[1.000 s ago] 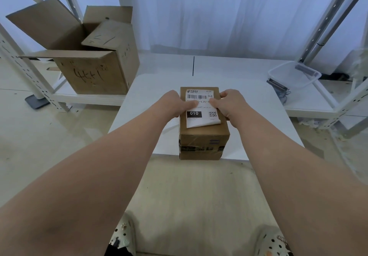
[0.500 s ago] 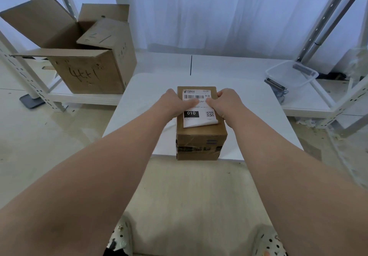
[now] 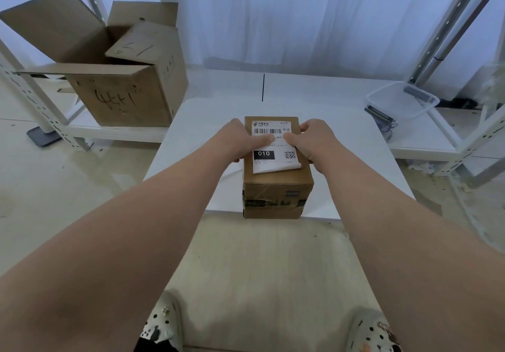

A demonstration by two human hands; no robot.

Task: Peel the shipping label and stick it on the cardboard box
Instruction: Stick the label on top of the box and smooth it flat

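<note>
— Where do we stand? The shipping label lies on top of the cardboard box, which sits at the near edge of the white table.

— Our left hand and right hand press it flat, fingers stretched out across the middle, gripping nothing.

— But the near edge isn't down. The near right corner curls up off the cardboard.

— That's our risk. If we lift our hands now, that corner may peel further or catch on something.

— And if we sweep toward ourselves unevenly, we could trap a crease or a bubble across the code.

— The box could also slide off the table edge if we push too hard.
</note>
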